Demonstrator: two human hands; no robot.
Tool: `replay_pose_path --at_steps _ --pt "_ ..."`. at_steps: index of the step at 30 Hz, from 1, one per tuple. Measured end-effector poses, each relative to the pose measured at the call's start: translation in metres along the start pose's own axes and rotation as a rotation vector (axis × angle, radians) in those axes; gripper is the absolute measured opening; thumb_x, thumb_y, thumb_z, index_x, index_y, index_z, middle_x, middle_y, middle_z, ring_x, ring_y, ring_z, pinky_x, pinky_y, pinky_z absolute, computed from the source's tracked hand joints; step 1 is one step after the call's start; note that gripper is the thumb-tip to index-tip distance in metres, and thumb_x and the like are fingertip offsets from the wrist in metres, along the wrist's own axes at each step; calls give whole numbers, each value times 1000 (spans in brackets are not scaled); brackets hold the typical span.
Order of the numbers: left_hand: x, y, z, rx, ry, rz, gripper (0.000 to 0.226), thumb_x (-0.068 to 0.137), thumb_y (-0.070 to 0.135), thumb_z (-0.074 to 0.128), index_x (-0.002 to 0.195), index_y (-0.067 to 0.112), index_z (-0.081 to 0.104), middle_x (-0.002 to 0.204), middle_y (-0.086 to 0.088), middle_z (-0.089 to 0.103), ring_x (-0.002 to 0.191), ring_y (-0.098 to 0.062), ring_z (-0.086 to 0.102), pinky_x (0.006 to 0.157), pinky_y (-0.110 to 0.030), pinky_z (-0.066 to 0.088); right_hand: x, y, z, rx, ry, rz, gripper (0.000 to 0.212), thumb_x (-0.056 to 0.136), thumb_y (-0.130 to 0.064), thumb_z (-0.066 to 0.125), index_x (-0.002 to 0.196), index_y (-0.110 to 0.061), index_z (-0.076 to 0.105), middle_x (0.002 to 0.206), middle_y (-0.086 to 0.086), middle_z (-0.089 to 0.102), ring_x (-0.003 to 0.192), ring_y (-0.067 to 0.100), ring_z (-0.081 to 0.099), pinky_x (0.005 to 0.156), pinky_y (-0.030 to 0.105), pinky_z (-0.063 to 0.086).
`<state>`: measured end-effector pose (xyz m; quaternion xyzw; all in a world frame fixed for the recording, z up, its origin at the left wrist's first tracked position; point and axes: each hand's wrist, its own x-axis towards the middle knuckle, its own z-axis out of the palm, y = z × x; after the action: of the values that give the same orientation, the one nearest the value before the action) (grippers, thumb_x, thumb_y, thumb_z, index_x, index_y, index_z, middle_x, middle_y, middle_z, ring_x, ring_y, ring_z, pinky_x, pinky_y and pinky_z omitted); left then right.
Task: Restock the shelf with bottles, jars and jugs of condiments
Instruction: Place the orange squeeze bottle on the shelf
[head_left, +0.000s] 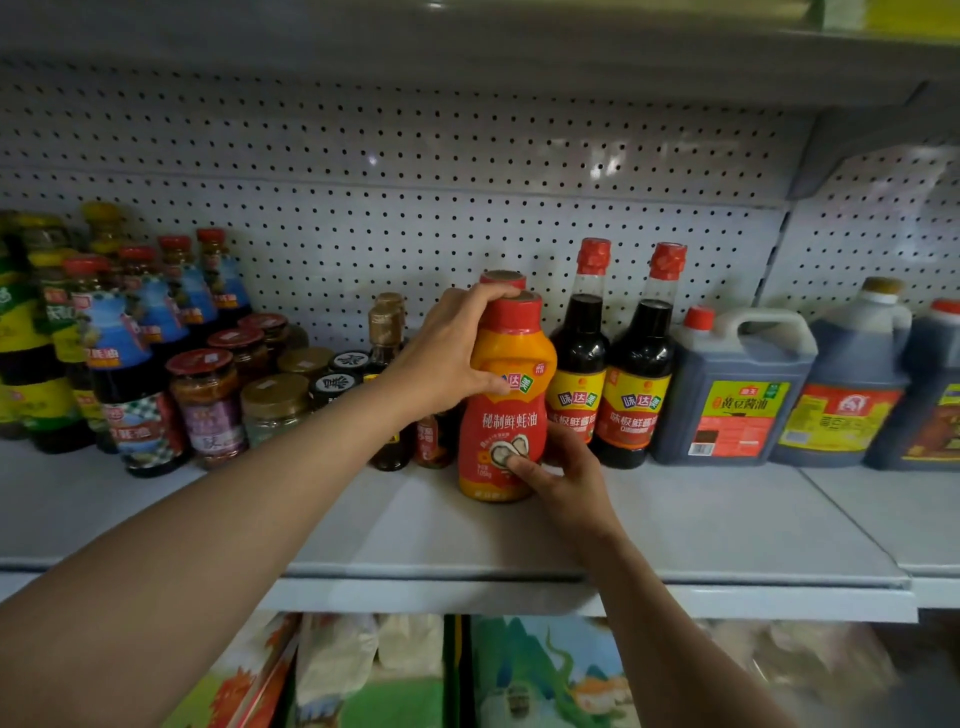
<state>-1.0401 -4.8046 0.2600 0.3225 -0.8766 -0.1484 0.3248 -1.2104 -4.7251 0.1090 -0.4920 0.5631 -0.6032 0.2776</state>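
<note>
both hands, left hand (451, 347) and right hand (563, 470), grip the oyster sauce bottle (506, 395) on the shelf (467, 540); next it probably needs pushing back into the row.

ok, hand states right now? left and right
Left hand: gripping the upper part of the orange bottle.
Right hand: gripping the same bottle near its base.

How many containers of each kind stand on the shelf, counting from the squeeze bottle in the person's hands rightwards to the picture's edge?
Orange squeeze bottles: 2
Tall dark sauce bottles: 2
Large jugs: 3
Total: 7
</note>
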Motion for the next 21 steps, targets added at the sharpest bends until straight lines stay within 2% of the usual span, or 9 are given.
replay_pose_path --at_steps 3,8,14,18,21 --pt "3 0 -1 28 1 -7 96 70 28 88 142 43 26 143 0 34 131 -22 41 102 -48 48 3 2 1 -7 28 8 63 73 -43 85 129 -28 61 119 -8 69 108 10 67 93 40 58" --pt "7 -4 2 36 37 -5 94 71 27 88 141 44 28 143 0 39 132 -23 42 101 -50 48 7 1 7 -34 77 -10 59 76 -35 86 129 -23 62 117 -9 70 102 5 68 86 29 60" --pt "11 -6 3 164 97 8 96 69 32 89 145 39 30 141 -1 46 130 -22 40 101 -42 39 11 2 12 -54 131 22 52 75 -33 87 118 -21 59 112 -8 69 99 4 68 84 26 59" --pt "15 -6 3 245 109 3 97 69 35 88 146 37 30 141 -3 49 130 -24 41 100 -42 38 14 1 16 -132 178 18 49 76 -34 86 115 -21 60 105 -12 67 92 -5 63 72 11 50" --pt "16 -7 2 265 115 -9 97 69 36 88 146 37 29 141 -3 50 130 -24 41 99 -41 39 15 0 19 -172 222 18 54 73 -38 88 116 -20 61 101 -12 67 88 -4 62 70 11 47"
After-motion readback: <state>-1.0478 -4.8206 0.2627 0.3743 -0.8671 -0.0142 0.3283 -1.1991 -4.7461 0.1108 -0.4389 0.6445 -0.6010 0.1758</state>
